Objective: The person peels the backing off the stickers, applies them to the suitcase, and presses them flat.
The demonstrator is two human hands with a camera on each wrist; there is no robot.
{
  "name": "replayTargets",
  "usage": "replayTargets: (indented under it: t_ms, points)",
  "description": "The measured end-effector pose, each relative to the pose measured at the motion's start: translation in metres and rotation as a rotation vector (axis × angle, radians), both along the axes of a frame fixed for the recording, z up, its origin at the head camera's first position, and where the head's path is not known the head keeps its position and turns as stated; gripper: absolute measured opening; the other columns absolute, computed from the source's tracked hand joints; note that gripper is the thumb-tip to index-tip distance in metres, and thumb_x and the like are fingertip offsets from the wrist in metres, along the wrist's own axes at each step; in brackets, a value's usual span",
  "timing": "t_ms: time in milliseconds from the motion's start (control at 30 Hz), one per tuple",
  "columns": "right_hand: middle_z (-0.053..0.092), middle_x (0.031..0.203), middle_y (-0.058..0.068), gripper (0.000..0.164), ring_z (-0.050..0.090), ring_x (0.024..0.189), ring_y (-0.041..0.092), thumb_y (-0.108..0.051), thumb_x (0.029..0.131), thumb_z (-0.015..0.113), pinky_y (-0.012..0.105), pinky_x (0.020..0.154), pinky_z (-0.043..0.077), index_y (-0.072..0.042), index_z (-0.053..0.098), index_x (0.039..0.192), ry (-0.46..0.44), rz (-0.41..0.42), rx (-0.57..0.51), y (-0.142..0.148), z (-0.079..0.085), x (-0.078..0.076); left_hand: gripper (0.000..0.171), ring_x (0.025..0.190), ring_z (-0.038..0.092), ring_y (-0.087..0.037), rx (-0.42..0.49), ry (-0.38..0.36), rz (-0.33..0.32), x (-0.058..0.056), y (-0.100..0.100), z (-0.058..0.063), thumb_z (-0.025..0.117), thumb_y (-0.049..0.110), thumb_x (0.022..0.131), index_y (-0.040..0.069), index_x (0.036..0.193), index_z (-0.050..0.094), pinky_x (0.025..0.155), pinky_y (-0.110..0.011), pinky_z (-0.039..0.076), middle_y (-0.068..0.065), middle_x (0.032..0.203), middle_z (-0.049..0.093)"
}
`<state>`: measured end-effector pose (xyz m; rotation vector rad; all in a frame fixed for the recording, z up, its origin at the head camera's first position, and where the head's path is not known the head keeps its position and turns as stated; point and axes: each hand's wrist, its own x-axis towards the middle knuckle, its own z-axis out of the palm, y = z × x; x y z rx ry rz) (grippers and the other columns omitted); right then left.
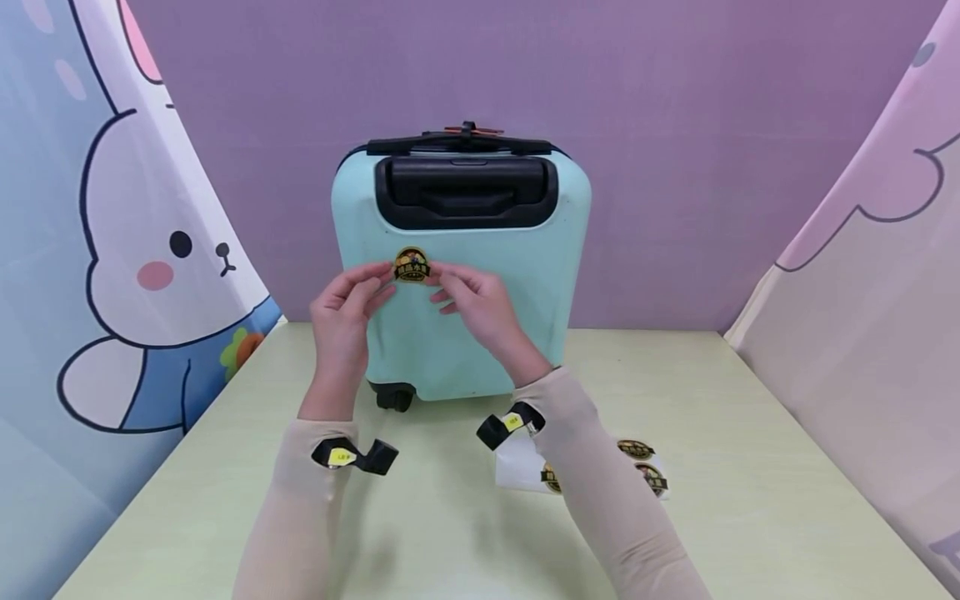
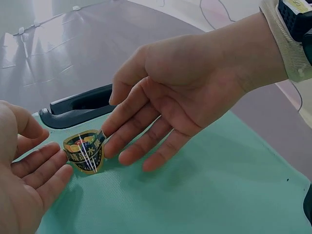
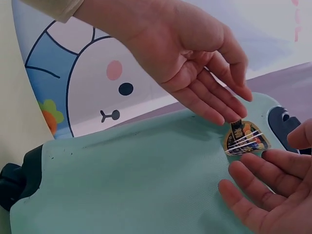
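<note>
A round black-and-gold sticker with a banner and fruit picture is at the upper back of a mint-green suitcase. My left hand touches the sticker's left edge with nearly straight fingertips. On the opposite edge, fingertips of my right hand touch it too. Both thumbs stand apart from the index fingers in the wrist views. The banner's ends look lifted toward the fingertips in the left wrist view, where the sticker shines with glare. Whether its middle is stuck to the shell I cannot tell.
A white sheet bearing several similar stickers lies on the pale table, partly behind the right forearm. The suitcase stands upright, its black recessed handle above the sticker. Rabbit-print cloth hangs at the left, purple cloth behind.
</note>
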<state>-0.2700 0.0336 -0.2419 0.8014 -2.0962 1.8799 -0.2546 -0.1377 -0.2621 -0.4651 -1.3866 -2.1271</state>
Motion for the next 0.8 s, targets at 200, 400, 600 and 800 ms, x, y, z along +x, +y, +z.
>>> replayTargets:
  t_ms: [200, 400, 600, 800]
  points:
    - [0.07, 0.117, 0.015, 0.034, 0.066, 0.096, 0.027, -0.005, 0.099, 0.053, 0.033, 0.077, 0.058, 0.0, 0.063, 0.131, 0.067, -0.06, 0.116, -0.0001, -0.0037, -0.0028, 0.018, 0.103, 0.069, -0.019, -0.059, 0.015, 0.031, 0.0023, 0.0018, -0.0011, 0.057, -0.003, 0.097, 0.003, 0.104, 0.073, 0.093, -0.034, 0.055, -0.005, 0.104, 0.072]
    - [0.07, 0.119, 0.011, 0.041, 0.063, 0.1, 0.021, -0.003, 0.094, 0.055, 0.023, 0.074, 0.053, -0.002, 0.061, 0.134, 0.17, -0.131, 0.234, 0.0006, -0.0047, -0.0031, 0.017, 0.104, 0.068, -0.021, -0.09, 0.027, 0.04, 0.0028, 0.0008, -0.002, 0.058, -0.002, 0.097, 0.0, 0.107, 0.071, 0.094, -0.033, 0.054, -0.005, 0.105, 0.072]
    - [0.068, 0.121, 0.013, 0.045, 0.065, 0.096, 0.023, -0.001, 0.092, 0.056, 0.028, 0.077, 0.056, -0.001, 0.058, 0.137, 0.274, -0.172, 0.329, 0.0001, -0.0045, -0.0005, 0.017, 0.105, 0.067, -0.023, -0.086, 0.054, 0.021, 0.0033, -0.0014, -0.002, 0.058, -0.004, 0.096, 0.001, 0.106, 0.07, 0.093, -0.033, 0.055, -0.006, 0.105, 0.072]
    - [0.067, 0.117, 0.014, 0.05, 0.062, 0.095, 0.024, -0.002, 0.091, 0.056, 0.032, 0.078, 0.055, 0.001, 0.054, 0.14, 0.326, -0.198, 0.415, 0.0009, -0.0024, 0.0036, 0.02, 0.105, 0.067, -0.02, -0.083, 0.062, 0.009, 0.0047, -0.0028, -0.0015, 0.055, -0.006, 0.095, 0.004, 0.108, 0.068, 0.092, -0.033, 0.055, -0.004, 0.105, 0.073]
